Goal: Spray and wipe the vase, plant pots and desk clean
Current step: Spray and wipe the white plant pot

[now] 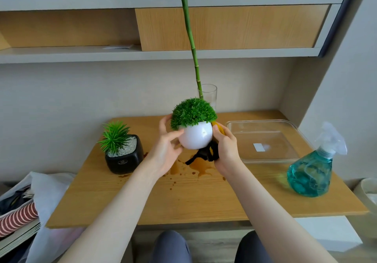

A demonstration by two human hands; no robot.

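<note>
Nearest the camera, two bare forearms reach out over the desk [204, 199], whose near half is dry wood. Just past its middle lie brown spills [199, 165] with smaller drops trailing toward 6 o'clock.

Above those spills the white pot [196, 137] with its round green bush [192, 112] is held up off the desk. The left hand [166, 150] cups the pot from 9 o'clock, thumb and fingers curled round its side. The right hand [225, 147] presses a yellow cloth [219, 128] against the pot's 3 o'clock side, fingers wrapped over the cloth; a dark strip [204, 153], seemingly part of the cloth, dangles below the pot.

The step in hand looks like wiping the white pot. To do it well, the left hand should turn the pot slowly while the cloth hand stays put, so the whole round gets covered, underside included. Keep the pot level and the grip below the leaves.

At 9 o'clock from the hands stands the black pot [124, 158] with a spiky plant, brown splashes at its foot. At 3 o'clock sits a clear tray [263, 123], and nearer, at 4 o'clock, the blue spray bottle [311, 173]. Farthest, at 12 o'clock, the glass vase [210, 95] with a tall green stem [192, 44] stands by the wall.
</note>
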